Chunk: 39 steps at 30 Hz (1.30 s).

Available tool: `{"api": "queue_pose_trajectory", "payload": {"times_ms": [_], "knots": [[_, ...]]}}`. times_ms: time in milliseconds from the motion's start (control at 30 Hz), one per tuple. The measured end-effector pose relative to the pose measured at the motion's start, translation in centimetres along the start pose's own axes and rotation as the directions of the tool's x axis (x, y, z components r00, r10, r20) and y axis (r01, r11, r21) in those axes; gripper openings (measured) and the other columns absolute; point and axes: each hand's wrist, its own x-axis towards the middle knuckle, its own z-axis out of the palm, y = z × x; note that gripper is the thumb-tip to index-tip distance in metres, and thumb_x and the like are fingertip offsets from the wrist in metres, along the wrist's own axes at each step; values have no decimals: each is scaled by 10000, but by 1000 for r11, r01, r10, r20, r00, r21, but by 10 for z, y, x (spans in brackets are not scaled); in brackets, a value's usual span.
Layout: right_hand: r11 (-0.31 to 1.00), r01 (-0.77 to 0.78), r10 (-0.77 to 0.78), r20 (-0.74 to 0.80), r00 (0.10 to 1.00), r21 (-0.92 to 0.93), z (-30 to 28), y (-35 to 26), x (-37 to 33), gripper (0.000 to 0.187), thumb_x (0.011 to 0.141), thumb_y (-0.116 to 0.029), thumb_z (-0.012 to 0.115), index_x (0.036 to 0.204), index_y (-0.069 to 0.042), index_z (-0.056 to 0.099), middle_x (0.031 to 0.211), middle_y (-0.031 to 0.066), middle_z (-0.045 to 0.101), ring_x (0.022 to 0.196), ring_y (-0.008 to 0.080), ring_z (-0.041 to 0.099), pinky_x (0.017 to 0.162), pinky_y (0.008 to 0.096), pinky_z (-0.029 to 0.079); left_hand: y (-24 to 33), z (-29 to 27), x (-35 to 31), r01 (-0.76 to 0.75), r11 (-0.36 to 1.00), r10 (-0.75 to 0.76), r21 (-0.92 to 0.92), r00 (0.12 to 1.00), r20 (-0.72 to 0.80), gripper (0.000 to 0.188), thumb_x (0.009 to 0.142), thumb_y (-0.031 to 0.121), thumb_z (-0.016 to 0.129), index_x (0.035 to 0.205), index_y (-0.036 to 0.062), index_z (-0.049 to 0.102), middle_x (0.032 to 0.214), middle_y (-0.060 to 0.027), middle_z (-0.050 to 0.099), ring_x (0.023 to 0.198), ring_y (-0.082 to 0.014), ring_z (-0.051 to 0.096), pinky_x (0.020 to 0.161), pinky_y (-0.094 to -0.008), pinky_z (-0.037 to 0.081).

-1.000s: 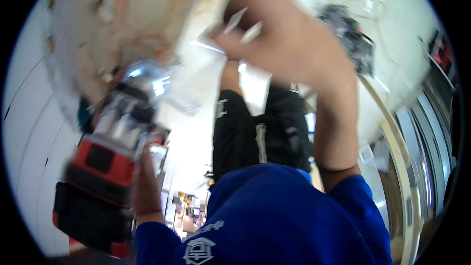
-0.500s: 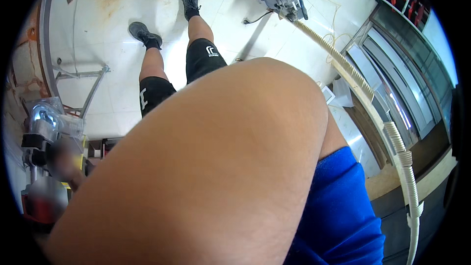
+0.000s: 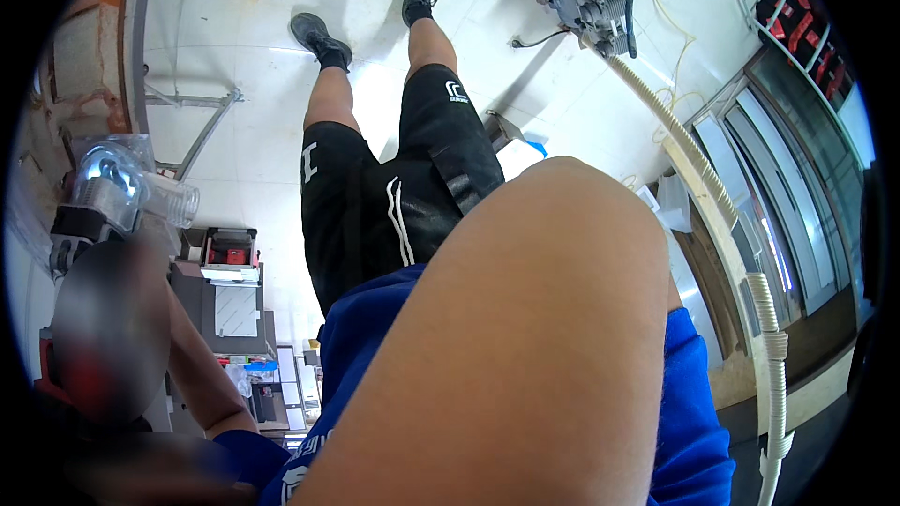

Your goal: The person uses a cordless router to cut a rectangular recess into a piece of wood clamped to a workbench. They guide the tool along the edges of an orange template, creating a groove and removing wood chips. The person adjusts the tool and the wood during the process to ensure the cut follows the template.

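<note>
White tiled floor (image 3: pixel 272 215) fills the workshop's middle, and at the far left stands a worn, orange-brown panel (image 3: pixel 94 84) edged in grey. In front of it, as I see it, is the thing in hand, a power tool (image 3: pixel 108 192) with a clear plastic hood around its shiny, rounded head; its lower body is dark, with red showing through a blur. The left hand (image 3: pixel 142 272) is at the tool's body, seemingly carrying it, but the blur hides the fingers, so I cannot tell how far that grip is closed. To my mind, good handling calls for the palm wrapped round the body, fingers well back from the hood, and a straight wrist so the head doesn't sag. I'd also want the hood kept clear of the grey metal bracket (image 3: pixel 211 136) near its right side. Farther along, a dark desk (image 3: pixel 267 333) carries a marbled white sheet (image 3: pixel 236 309). Next come the wearer's black shorts (image 3: pixel 356 197), then the right forearm (image 3: pixel 525 337), folded large across my view; its hand I cannot see, nor what that grip does. I'd want that arm out of my sightline before judging any tool placement. Beyond sits a finned grey machine (image 3: pixel 591 5), with a beige ribbed hose (image 3: pixel 670 126) leading off rightward.
</note>
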Motion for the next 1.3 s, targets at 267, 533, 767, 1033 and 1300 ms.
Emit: {"api": "queue_pose_trajectory", "payload": {"times_ms": [267, 533, 767, 1033, 1300], "knots": [[1000, 25, -26, 21, 999, 13, 0, 2, 9, 433, 911, -331, 679, 1182, -2, 596, 1081, 156, 683, 970, 217, 676, 804, 387, 536, -1, -7, 1, -5, 1000, 5, 24, 1000, -6, 821, 792, 552, 690, 1313, 19, 346, 1243, -209, 558, 1139, -314, 593, 977, -451, 520], [1000, 22, -22, 39, 999, 1, -3, 0, 8, 438, 907, -330, 684, 1179, -1, 590, 1058, 149, 688, 943, 212, 682, 783, 378, 541, -3, 3, -3, 5, 1000, -4, 21, 1000, -22, 821, 799, 562, 682, 1312, 19, 342, 1234, -210, 563, 1129, -315, 598, 969, -452, 524], [1000, 25, -24, 45, 999, -8, -5, -2, 7, 442, 902, -330, 688, 1176, 1, 584, 1037, 142, 692, 920, 207, 687, 765, 370, 545, -2, 4, -6, 13, 1000, -13, 11, 999, -29, 821, 805, 571, 674, 1310, 18, 339, 1227, -211, 567, 1120, -317, 603, 962, -453, 528], [1000, 29, -29, 47, 998, 3, -2, 0, 3, 446, 897, -330, 693, 1172, 3, 577, 1014, 135, 696, 892, 202, 692, 744, 361, 550, -2, 6, -12, 32, 999, -32, 10, 999, -25, 821, 812, 581, 666, 1309, 18, 336, 1218, -212, 571, 1110, -318, 608, 954, -454, 532], [999, 32, -33, 52, 998, 7, -4, 1, 4, 451, 893, -329, 697, 1169, 4, 571, 991, 128, 701, 865, 197, 698, 724, 352, 554, -5, 9, -13, 32, 999, -32, -13, 999, -33, 822, 819, 592, 657, 1308, 17, 332, 1209, -212, 575, 1100, -319, 613, 945, -455, 536]]}}
